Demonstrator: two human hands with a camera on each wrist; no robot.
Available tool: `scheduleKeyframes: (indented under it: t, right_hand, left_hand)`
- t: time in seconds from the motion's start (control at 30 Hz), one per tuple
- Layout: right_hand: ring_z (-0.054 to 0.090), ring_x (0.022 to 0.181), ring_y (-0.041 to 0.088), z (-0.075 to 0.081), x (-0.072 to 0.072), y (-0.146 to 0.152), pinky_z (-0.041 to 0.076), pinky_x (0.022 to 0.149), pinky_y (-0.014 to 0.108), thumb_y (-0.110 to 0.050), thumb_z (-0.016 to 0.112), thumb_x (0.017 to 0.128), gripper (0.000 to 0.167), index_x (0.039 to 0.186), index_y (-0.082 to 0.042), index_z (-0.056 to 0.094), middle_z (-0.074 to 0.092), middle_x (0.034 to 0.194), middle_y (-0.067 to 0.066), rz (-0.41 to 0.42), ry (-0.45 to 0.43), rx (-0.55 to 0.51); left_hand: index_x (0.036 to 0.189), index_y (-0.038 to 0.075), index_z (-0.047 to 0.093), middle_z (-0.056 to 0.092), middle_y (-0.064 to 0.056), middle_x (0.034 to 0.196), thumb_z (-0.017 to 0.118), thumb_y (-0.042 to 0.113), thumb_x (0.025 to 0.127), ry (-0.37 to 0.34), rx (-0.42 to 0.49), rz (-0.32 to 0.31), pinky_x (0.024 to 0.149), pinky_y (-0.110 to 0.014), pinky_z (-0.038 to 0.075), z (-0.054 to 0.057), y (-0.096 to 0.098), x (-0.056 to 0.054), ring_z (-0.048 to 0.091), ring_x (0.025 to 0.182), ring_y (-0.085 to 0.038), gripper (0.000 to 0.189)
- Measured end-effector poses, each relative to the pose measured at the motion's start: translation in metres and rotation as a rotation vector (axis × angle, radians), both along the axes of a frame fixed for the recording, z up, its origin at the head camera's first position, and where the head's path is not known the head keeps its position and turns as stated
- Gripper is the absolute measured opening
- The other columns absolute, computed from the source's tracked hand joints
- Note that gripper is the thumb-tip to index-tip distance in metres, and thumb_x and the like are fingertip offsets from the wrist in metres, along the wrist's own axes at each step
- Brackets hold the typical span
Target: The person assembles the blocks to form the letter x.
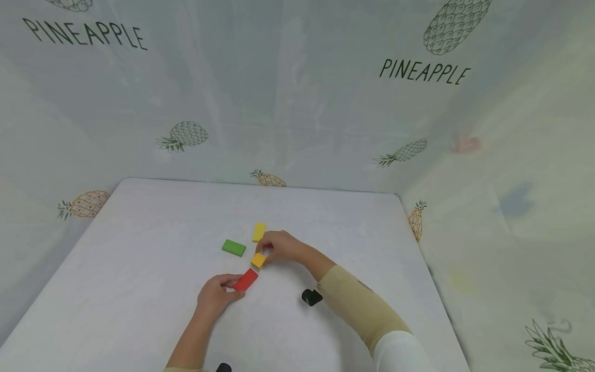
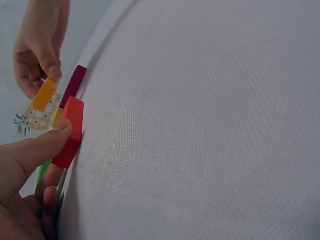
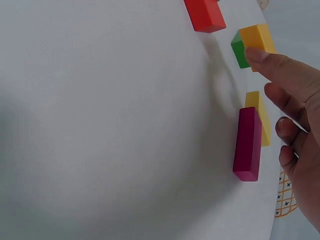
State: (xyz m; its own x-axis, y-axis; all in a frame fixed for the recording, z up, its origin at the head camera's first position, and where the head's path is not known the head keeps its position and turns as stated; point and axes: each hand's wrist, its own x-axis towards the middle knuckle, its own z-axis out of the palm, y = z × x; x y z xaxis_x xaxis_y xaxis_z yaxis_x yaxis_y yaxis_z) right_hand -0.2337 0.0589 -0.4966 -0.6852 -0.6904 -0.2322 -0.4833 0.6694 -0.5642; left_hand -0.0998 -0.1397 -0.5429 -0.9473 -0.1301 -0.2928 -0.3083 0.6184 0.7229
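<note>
My left hand (image 1: pixel 215 297) pinches a red block (image 1: pixel 246 280) between thumb and fingers, low over the white table. An orange block (image 1: pixel 258 260) is pinched by the thumb and fingers of my right hand (image 1: pixel 281 245); in the right wrist view that orange block (image 3: pixel 258 40) is held above the surface. The two held blocks are close together but apart. Beyond them a green block (image 1: pixel 234 248) lies flat on the left. A yellow block (image 1: pixel 259 232) lies behind my right hand, beside a purple block (image 3: pixel 247 145) that this hand mostly hides in the head view.
The white tabletop (image 1: pixel 139 289) reaches to a pineapple-printed curtain (image 1: pixel 288 103) at the back and sides. A black object (image 1: pixel 311 297) shows by the right forearm, and another dark piece (image 1: pixel 224 367) at the bottom edge near the left wrist.
</note>
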Motion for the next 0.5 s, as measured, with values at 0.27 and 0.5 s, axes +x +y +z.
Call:
scheduleKeyframes:
  t: [0.27,0.5]
  right_hand:
    - [0.052,0.088,0.006,-0.007,0.003,0.001,0.045,0.078,0.017,-0.023,0.084,0.078,0.026,0.100,-0.026,0.073,0.059,0.092,-0.013,-0.001,0.008,0.004]
    - [0.052,0.087,0.004,-0.015,0.005,0.002,0.045,0.077,0.017,-0.024,0.085,0.077,0.027,0.101,-0.025,0.073,0.058,0.089,-0.015,0.005,0.035,0.026]
  left_hand:
    - [0.115,0.013,0.073,0.064,-0.004,0.098,0.085,0.018,0.075,0.008,-0.002,0.003,0.074,-0.042,0.052,0.002,0.001,0.000,0.054,0.096,-0.028,0.042]
    - [0.115,0.013,0.073,0.065,-0.005,0.098,0.085,0.017,0.075,0.011,-0.012,0.011,0.072,-0.038,0.051,0.003,0.001,0.001,0.054,0.093,-0.026,0.042]
